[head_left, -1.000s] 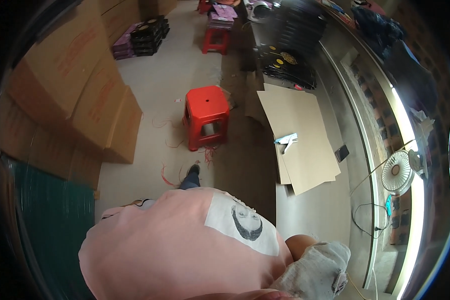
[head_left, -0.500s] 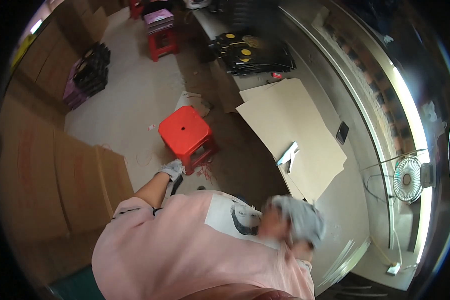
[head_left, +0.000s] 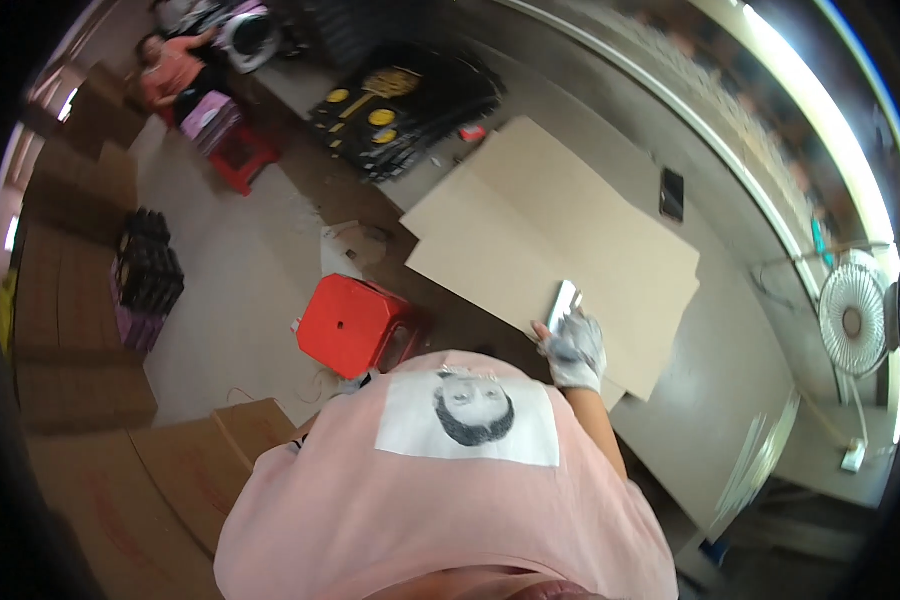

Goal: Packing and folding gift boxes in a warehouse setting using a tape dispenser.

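Bare cardboard sheet (head_left: 530,230) ahead; red stool (head_left: 355,322) crowds left.

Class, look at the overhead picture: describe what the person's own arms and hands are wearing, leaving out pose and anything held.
Only the right hand shows. It wears a light grey knitted work glove with a ribbed cuff at the wrist. The forearm behind it is bare, emerging from a short-sleeved pink T-shirt with a white printed patch. The left hand is out of view.
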The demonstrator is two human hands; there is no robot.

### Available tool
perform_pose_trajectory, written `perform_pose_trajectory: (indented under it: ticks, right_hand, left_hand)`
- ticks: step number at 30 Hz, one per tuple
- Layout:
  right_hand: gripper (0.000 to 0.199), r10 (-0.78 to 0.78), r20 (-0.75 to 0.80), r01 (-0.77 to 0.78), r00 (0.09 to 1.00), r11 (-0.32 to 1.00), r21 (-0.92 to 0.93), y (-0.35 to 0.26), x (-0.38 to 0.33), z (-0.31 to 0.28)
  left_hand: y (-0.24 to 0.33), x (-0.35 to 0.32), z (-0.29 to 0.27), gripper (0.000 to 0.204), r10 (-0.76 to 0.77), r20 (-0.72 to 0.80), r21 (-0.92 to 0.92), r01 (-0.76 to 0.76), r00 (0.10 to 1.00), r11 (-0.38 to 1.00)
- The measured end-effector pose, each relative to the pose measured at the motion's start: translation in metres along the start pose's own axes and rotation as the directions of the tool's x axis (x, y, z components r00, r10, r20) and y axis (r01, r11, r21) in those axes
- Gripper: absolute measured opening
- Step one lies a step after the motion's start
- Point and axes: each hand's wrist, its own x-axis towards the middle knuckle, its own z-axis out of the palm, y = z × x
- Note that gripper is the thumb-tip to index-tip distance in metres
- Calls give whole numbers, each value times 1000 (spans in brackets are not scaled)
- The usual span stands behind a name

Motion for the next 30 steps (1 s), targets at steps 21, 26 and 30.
perform_pose_trajectory:
  ticks: [21,26,30]
  right_hand:
    - [61,236,-78,-233,969,972,42,-4,35,4]
    - [60,181,-294,-179,939,983,35,-4,48,29]
    - [57,244,-277,-264,929,964,-35,-16,60,28]
  left_hand:
    - [311,198,-266,63,518,-604,268,-457,606,848]
    - [336,258,-308,67,575,-492,477,-350,654,806]
    - [405,200,-309,66,588,106,528,-547,802,650]
